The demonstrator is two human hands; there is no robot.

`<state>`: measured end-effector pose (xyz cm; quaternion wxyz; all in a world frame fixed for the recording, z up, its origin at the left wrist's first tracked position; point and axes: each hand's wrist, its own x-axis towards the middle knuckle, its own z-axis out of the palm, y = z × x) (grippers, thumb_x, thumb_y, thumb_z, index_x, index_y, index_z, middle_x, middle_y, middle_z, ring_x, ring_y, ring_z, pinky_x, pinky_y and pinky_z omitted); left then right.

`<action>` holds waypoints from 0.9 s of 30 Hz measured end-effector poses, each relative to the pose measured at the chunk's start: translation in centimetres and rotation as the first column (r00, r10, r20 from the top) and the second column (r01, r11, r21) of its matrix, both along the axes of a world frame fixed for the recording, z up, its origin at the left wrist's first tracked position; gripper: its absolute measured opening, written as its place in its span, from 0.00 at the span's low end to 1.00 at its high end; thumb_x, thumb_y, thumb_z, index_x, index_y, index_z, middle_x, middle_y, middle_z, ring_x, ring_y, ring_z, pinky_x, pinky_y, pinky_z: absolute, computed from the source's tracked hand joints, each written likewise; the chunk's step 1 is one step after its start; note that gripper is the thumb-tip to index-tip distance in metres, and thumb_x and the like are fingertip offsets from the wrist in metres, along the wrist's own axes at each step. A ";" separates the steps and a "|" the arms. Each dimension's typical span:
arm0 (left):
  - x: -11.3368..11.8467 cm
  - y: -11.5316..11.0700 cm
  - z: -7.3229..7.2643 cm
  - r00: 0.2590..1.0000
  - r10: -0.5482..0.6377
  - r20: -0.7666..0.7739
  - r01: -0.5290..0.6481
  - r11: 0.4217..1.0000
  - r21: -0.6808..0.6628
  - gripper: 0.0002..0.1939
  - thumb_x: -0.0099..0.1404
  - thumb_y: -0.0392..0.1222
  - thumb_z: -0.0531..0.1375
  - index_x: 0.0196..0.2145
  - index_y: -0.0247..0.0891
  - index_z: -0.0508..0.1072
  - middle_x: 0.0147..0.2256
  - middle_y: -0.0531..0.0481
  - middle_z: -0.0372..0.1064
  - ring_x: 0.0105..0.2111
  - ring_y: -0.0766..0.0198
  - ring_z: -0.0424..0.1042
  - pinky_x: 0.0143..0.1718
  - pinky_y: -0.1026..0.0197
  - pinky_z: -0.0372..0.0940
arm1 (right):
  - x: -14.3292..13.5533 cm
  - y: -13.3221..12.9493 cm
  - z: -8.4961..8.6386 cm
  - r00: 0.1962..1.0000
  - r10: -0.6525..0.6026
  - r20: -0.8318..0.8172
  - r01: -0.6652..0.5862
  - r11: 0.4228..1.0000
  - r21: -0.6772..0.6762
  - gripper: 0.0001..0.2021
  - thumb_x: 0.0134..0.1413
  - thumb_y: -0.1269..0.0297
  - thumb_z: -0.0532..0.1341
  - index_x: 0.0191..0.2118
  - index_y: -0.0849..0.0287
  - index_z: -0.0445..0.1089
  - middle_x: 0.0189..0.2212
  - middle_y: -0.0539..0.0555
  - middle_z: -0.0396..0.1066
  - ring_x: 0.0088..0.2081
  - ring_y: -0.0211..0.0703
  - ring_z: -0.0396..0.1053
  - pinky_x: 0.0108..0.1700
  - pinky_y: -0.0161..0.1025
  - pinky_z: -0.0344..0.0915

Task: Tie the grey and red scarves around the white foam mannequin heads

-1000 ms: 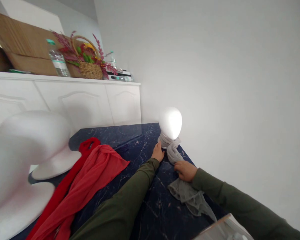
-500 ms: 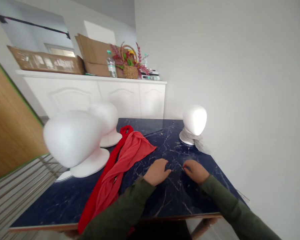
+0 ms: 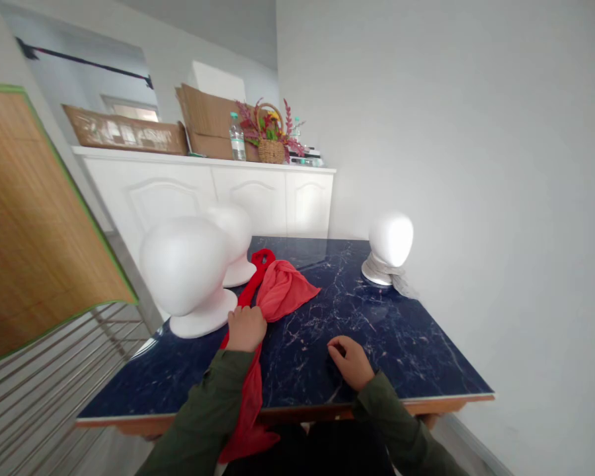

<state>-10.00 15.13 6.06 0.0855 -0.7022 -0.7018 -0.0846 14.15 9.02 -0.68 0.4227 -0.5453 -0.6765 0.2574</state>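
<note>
Left hand (image 3: 246,327) clamped on coral scarf (image 3: 285,291), right hand (image 3: 352,363) loosely parted; wicker basket (image 3: 271,152) holds, apparently, flowers (image 3: 272,122).

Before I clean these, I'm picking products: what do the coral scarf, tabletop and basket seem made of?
Coral scarf: likely thin matte cloth, judging by soft folds.
Tabletop: glossy, shown by reflections; white veins suggest marble, perhaps imitation.
Basket: matte, woven, wicker-like strands, natural or synthetic.

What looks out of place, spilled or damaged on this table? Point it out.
Nothing looks spilled or damaged. One untidy spot: below the left hand, red cloth droops over the near edge of the table instead of lying wholly on top, so it might slip or snag.
</note>
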 end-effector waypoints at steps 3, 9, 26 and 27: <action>1.3 -1.5 2.4 0.987 -0.066 0.145 0.059 0.997 0.053 0.15 0.65 0.40 0.45 0.39 0.29 0.67 0.34 0.36 0.70 0.37 0.51 0.71 0.37 0.54 0.60 | -0.4 0.4 0.3 0.972 -0.068 -0.225 0.034 0.988 -0.149 0.18 0.46 0.48 0.57 0.30 0.59 0.70 0.29 0.55 0.70 0.34 0.46 0.66 0.40 0.42 0.61; 7.0 -10.2 3.0 0.815 -0.405 0.415 0.403 0.910 0.097 0.14 0.64 0.42 0.48 0.44 0.35 0.64 0.39 0.42 0.70 0.38 0.57 0.71 0.40 0.59 0.62 | -3.6 -0.9 3.9 0.588 0.113 -0.801 -0.601 0.724 -0.339 0.43 0.41 0.28 0.40 0.39 0.63 0.71 0.33 0.61 0.73 0.34 0.48 0.70 0.40 0.46 0.63; -14.6 0.8 -3.5 0.621 0.179 0.763 -0.540 0.804 0.250 0.55 0.40 0.56 0.65 0.57 0.20 0.49 0.56 0.24 0.52 0.56 0.42 0.56 0.54 0.47 0.56 | 2.8 -4.1 0.3 0.417 -0.389 -0.821 -0.210 0.838 -0.504 0.15 0.37 0.53 0.67 0.21 0.60 0.67 0.12 0.47 0.62 0.13 0.30 0.55 0.16 0.31 0.52; -15.1 1.4 -3.7 0.635 0.158 0.756 -0.511 0.820 0.258 0.56 0.39 0.56 0.66 0.57 0.21 0.47 0.56 0.25 0.53 0.55 0.42 0.57 0.53 0.46 0.57 | 2.7 -4.1 0.3 0.429 -0.381 -0.819 -0.209 0.840 -0.500 0.16 0.38 0.53 0.67 0.20 0.60 0.67 0.12 0.47 0.62 0.13 0.30 0.55 0.16 0.31 0.51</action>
